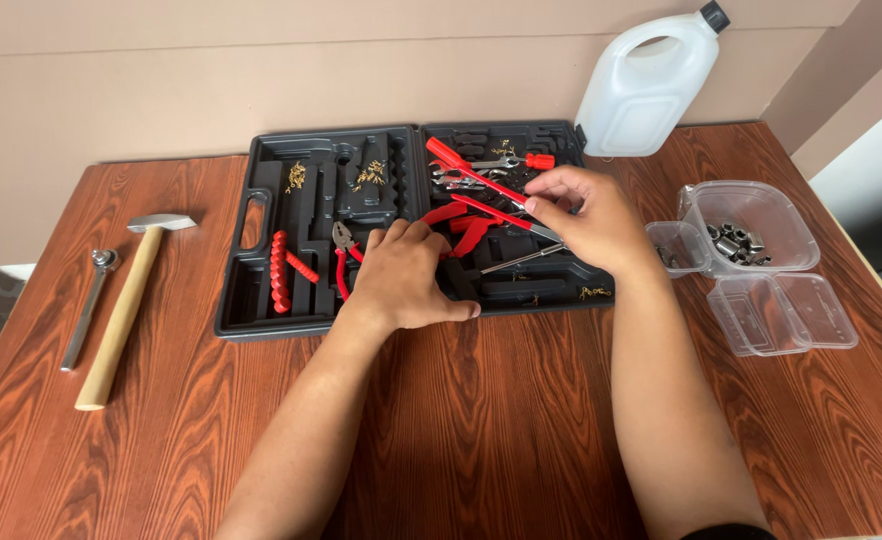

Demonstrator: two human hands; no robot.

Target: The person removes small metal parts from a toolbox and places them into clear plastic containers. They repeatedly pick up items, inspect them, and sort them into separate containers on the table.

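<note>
An open black tool case (261, 285) lies on the wooden table, with red-handled tools in its right half. My right hand (586, 220) pinches a red-handled screwdriver (486, 207) near its metal shaft, over the case's right half. My left hand (406, 275) rests fingers-down on the case's front middle, covering part of a dark tool; what it grips is hidden. Red-handled pliers (343, 250) lie just left of that hand. Another red screwdriver (466, 168) and wrenches sit further back.
A wooden-handled hammer (126, 305) and a metal ratchet (89, 305) lie at the left. A white plastic jug (646, 90) stands behind the case. At the right are clear plastic containers (761, 250), one holding metal sockets (736, 243), and a lid (781, 315).
</note>
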